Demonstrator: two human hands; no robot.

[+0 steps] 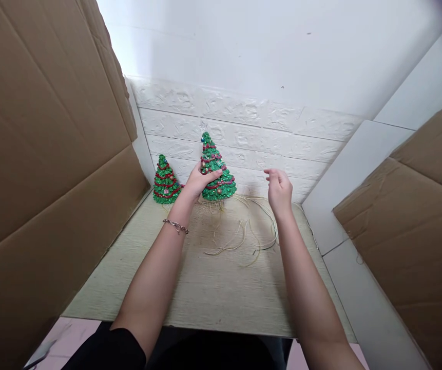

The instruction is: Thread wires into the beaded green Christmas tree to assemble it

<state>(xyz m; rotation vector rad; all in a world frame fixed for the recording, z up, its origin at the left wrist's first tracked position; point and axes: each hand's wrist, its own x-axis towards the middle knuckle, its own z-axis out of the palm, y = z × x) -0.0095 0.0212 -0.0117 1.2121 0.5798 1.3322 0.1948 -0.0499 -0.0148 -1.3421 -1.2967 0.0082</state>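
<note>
My left hand point(201, 181) is closed around the side of a small green Christmas tree point(217, 193), its thumb lying across the front. This tinsel tree has red garlands, small baubles and a pale star point(204, 126) at its top; it leans slightly and its base appears just above the table. My right hand point(280, 191) is raised to the right of it, apart from the tree, with fingers curled in a pinch. Whatever that pinch holds, if anything, is too small to make out. A second green tree point(162, 182), with red garlands, stands at the left by the wall.
Loose pale wires or cords point(230, 249) lie tangled on the wooden table point(228, 298), below and right of the held tree. Tall cardboard sheets point(51, 128) point(409, 221) flank both sides. A white brick-patterned wall point(239, 110) closes off the back.
</note>
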